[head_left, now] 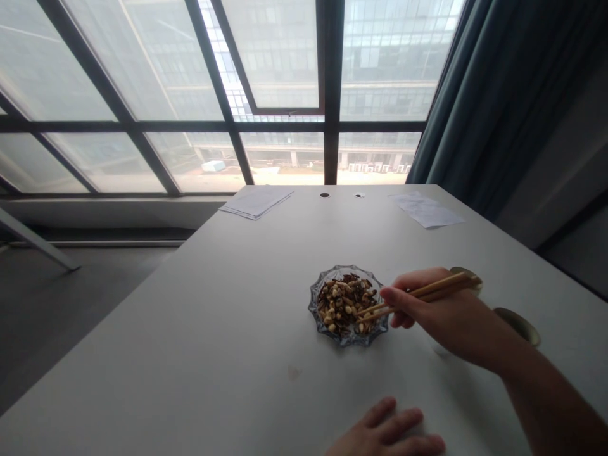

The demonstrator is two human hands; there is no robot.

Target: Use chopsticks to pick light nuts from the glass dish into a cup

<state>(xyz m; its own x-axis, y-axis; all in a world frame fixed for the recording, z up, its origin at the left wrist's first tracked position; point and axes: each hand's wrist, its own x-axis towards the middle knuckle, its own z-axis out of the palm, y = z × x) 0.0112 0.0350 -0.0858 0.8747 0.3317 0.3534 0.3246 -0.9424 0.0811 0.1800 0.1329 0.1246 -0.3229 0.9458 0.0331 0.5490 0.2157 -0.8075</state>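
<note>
A scalloped blue-tinted glass dish (pixel 349 339) sits on the white table (pixel 213 329), heaped with mixed nuts and dark seeds (pixel 342 305). My right hand (pixel 439 313) comes in from the right and holds a pair of wooden chopsticks (pixel 427 289). Their tips reach over the dish and into the nuts. At the bottom edge, my left hand (pixel 384 434) lies flat on the table with its fingers apart, holding nothing. It is nearest the dish but does not touch it.
Two round gold-coloured rims (pixel 517 326) stand behind my right hand, partly hidden. Loose papers (pixel 256 201) and another sheet (pixel 427 210) lie at the far end near two small holes. A large window (pixel 285 95) and a teal curtain (pixel 456 107) stand beyond.
</note>
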